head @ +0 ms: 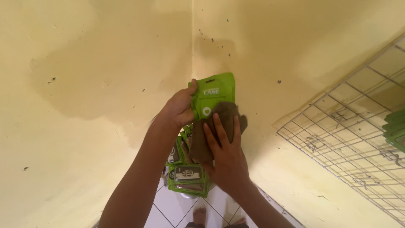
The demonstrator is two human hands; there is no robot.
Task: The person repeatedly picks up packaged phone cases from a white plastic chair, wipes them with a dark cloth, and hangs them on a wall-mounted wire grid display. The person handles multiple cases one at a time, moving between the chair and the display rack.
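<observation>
A person stands in the corner of a room with pale yellow walls (97, 84), seen from a camera on their head looking down along both bare forearms. The left hand (179, 107) holds up a bright green retail packet (215, 90), flat and rectangular with a hang-hole at the top; its thumb lies across the packet's upper left edge and its fingers are closed around the left side from behind. The right hand (225, 150) presses a dark brown cloth (219, 122) flat against the lower part of the packet, fingers spread and extended over the cloth, so the hand is open rather than gripping. The cloth hangs down to the left under the palm.

Below the hands, nearer the floor, sits a pile of similar green packets (187, 175) with dark items showing through clear windows. The floor is white tile (177, 207), and the person's bare toes (200, 215) show at the bottom edge. To the right, a white wire grid rack (346, 131) leans along the wall, with more green packets (396, 128) hanging at its far right edge.
</observation>
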